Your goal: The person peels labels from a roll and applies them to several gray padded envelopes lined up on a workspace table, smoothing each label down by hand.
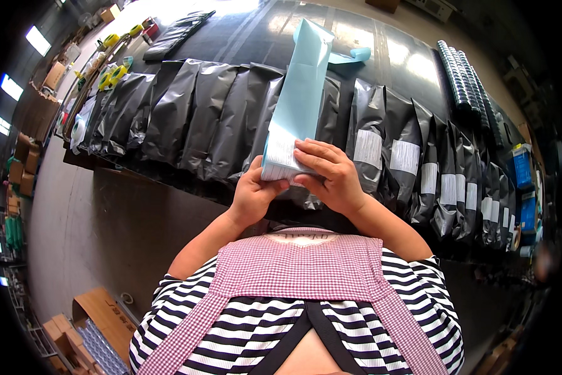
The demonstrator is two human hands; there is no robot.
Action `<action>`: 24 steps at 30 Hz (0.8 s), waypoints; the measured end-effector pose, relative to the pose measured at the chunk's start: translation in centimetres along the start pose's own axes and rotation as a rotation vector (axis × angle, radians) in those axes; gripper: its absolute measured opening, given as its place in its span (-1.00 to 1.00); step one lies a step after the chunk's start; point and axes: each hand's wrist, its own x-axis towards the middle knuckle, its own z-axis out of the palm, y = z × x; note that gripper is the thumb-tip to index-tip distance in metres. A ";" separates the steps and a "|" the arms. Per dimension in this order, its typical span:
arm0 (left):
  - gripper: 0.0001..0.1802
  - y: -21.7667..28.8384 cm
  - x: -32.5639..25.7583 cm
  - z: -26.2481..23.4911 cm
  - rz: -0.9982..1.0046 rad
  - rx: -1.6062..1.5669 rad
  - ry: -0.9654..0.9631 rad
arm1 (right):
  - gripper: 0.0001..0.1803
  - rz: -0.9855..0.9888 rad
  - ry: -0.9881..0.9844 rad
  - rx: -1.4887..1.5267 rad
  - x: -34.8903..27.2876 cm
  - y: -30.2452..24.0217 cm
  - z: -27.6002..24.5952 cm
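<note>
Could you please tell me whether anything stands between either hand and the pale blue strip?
Nothing visible does: the left hand and right hand both hold the pale blue strip directly at its near end.

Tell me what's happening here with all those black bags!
A person is holding a blue strip up over them. The left hand and right hand both grip its near end, which is white with print. The black bags lie in a row along the table. Several on the right have white labels; the ones just left of the hands show none.
</note>
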 end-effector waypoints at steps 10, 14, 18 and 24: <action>-0.74 0.3 -1.3 -1.3 0.058 0.292 -0.008 | -0.80 0.162 0.067 0.209 -0.2 -0.8 0.8; -0.75 0.1 -0.6 -2.7 -0.021 0.411 -0.036 | -0.69 0.725 -0.099 0.646 1.8 3.8 -1.3; -0.76 -2.6 1.5 -5.8 -0.127 0.366 -0.015 | -0.56 0.947 0.194 0.864 5.7 9.1 -6.0; -0.72 -2.7 5.5 -7.9 -0.045 -0.345 0.730 | -0.49 0.727 0.578 0.904 3.5 12.1 -6.7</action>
